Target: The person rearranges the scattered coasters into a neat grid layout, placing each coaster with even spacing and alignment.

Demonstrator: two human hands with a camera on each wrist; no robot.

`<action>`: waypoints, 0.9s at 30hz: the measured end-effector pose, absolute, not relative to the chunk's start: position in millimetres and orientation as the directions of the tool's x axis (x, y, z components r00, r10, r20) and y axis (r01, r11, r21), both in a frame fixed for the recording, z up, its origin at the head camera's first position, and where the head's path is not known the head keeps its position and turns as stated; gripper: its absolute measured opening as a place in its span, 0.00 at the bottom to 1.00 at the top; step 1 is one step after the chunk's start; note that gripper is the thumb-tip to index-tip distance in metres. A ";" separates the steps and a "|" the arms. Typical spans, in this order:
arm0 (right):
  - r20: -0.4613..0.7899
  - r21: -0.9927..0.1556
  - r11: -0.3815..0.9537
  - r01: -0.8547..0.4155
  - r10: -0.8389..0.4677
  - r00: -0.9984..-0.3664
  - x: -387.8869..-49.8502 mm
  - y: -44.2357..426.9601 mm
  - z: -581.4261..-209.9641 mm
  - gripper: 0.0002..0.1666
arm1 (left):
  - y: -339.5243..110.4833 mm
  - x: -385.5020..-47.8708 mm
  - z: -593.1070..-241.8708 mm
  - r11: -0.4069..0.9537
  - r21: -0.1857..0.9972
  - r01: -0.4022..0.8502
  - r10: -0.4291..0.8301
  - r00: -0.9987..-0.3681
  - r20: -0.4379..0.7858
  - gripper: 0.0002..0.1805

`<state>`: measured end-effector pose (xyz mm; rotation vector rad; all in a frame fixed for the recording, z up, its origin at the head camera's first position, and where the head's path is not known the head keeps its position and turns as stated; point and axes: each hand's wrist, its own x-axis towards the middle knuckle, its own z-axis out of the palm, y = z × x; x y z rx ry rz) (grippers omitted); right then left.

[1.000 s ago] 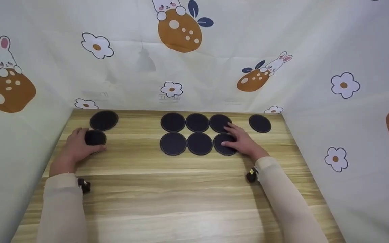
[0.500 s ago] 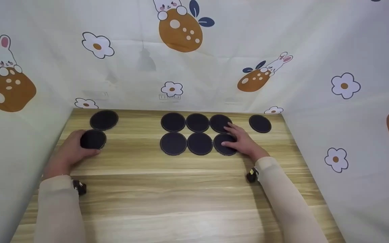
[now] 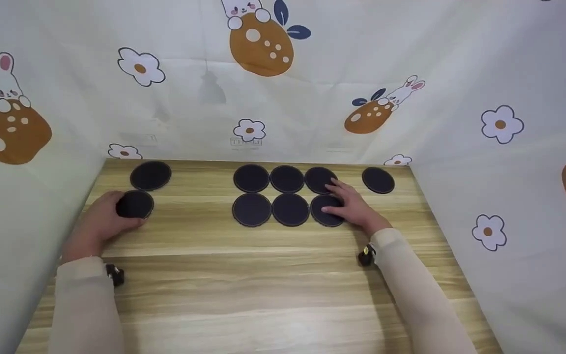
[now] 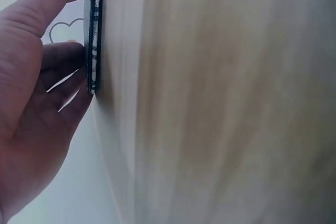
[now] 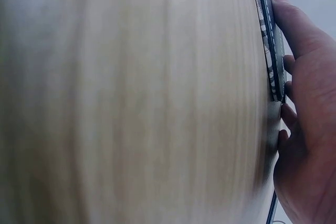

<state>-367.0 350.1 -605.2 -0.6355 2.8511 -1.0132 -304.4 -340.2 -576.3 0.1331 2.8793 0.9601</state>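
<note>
Left hand (image 3: pixel 102 220) grips a black, round, leather-look disc (image 3: pixel 135 204) left of the six-disc black block (image 3: pixel 289 205). Right hand (image 3: pixel 354 204), fingers apart, touches the block; sideways pressure could misalign it.

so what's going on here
A person is handling round black discs on a table. The left hand holds the edge of one disc, which lies close in front of a second disc. The right hand rests at the right end of a block of six, two rows of three. A lone disc lies farther right.
</note>
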 end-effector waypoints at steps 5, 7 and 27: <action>0.080 -0.611 0.707 -0.357 -0.394 -0.916 -366.2 349.3 -603.8 0.48 | -338.3 -303.1 -574.8 0.785 0.617 0.059 0.114 -0.992 -0.050 0.55; 0.076 -0.610 0.708 -0.355 -0.394 -0.916 -366.1 349.3 -603.8 0.48 | -336.4 -302.2 -573.5 0.774 0.630 0.062 0.118 -0.992 -0.048 0.53; 0.100 -0.605 0.701 -0.377 -0.403 -0.910 -369.3 352.0 -610.6 0.47 | -277.6 -299.4 -551.8 0.760 0.620 0.195 0.230 -0.973 0.024 0.58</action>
